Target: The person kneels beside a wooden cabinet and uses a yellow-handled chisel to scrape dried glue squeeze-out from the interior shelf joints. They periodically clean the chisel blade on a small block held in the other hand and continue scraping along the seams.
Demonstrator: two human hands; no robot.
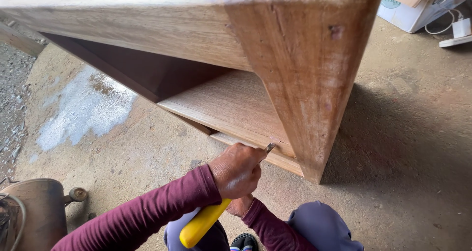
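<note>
A wooden cabinet [305, 79] with an inner shelf [231, 106] stands on the concrete floor in front of me. My left hand [237, 170] is closed around a yellow-handled chisel [202, 222]. The chisel's metal tip [270, 146] touches the front edge of the shelf near the cabinet's side panel. My right hand [241, 206] lies mostly hidden under my left hand, close to the yellow handle; what it grips I cannot tell. Both my arms wear maroon sleeves.
A white patch [83, 108] marks the concrete floor at the left. A rusty metal machine with a small wheel [34, 209] stands at the lower left. A box, cables and a white charger [442, 15] lie at the upper right. My knees show at the bottom.
</note>
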